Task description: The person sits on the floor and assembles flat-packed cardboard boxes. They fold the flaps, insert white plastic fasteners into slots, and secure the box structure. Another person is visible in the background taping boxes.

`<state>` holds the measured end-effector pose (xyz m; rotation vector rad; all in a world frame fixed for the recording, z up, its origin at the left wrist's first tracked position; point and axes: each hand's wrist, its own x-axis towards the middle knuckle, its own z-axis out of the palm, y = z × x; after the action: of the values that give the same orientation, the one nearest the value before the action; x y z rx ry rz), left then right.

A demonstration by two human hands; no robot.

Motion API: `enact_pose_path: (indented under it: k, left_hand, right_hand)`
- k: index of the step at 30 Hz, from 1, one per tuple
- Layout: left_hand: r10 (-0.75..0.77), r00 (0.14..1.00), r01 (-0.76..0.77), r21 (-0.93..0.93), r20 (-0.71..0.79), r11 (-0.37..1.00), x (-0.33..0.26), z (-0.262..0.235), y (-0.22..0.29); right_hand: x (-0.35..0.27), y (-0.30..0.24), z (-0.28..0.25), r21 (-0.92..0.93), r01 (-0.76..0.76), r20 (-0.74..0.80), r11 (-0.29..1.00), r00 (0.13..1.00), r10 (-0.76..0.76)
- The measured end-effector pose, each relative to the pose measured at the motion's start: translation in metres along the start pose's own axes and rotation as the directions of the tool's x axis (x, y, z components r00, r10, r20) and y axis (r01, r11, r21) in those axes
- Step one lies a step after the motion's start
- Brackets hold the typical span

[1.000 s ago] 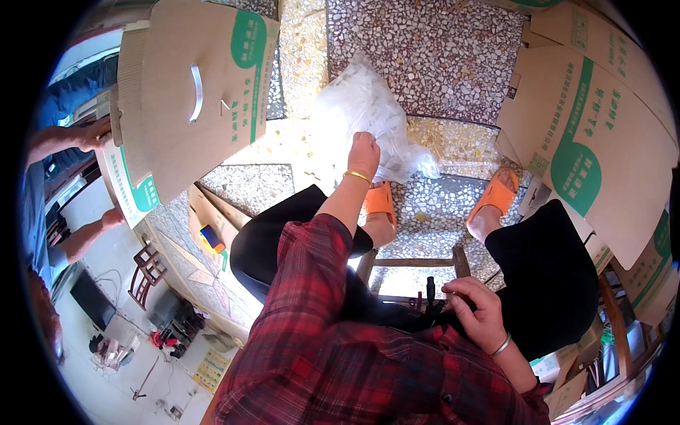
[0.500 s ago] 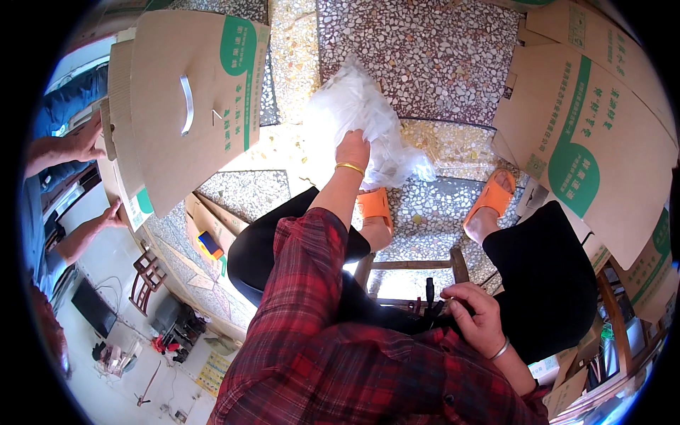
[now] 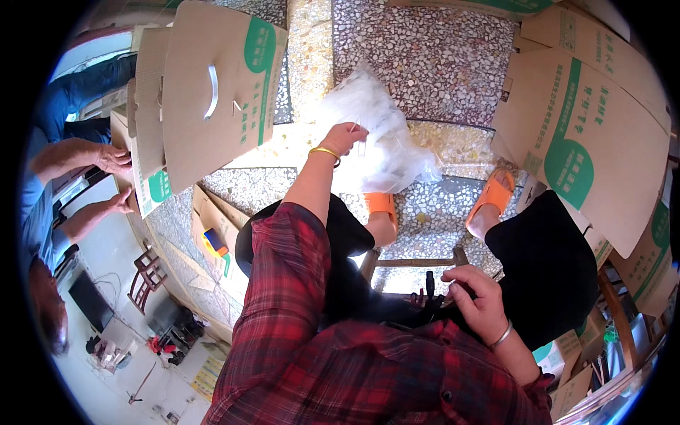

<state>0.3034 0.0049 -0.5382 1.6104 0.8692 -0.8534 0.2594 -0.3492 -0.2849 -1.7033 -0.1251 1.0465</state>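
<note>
My left hand (image 3: pixel 345 139), with a yellow bangle at its wrist, is closed in a pinch on a thin clear plastic strip (image 3: pixel 362 148). It is above the left side of a crumpled translucent plastic bag (image 3: pixel 386 117) lying on the floor; glare hides what the bag contains. Near my right thigh, my right hand (image 3: pixel 482 301) is loosely curled, with a gap between thumb and fingers and nothing visible in it. Close beside it, a black cable connector (image 3: pixel 430 285) sticks up at my lap.
At left, another person's hands (image 3: pixel 113 159) hold a large cardboard box (image 3: pixel 205 142) with a white strap handle. More cardboard boxes (image 3: pixel 538 117) stand at right. A tape dispenser (image 3: pixel 214 242) lies on flat cardboard (image 3: pixel 212 212). Below me is a wooden stool rung (image 3: pixel 414 263).
My left hand has shifted slightly left and up off the bag, a clear strip now showing at its fingers. The other person's hands have moved along the box's edge. My right hand stays put.
</note>
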Motion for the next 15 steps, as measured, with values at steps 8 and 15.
enact_pose_path:
  k: [8, 15]
  left_hand:
    - [0.106, 0.988, -0.148, -0.461, -0.115, 0.875, -0.059, 0.003, 0.016]
    - [0.374, 0.927, -0.259, -0.763, -0.025, 0.592, -0.138, 0.018, 0.054]
  right_hand:
    - [-0.022, 0.016, 0.012, -0.035, 0.071, -0.026, 0.997, 0.997, -0.072]
    - [-0.037, 0.024, 0.020, -0.013, 0.152, -0.125, 0.988, 0.980, -0.152]
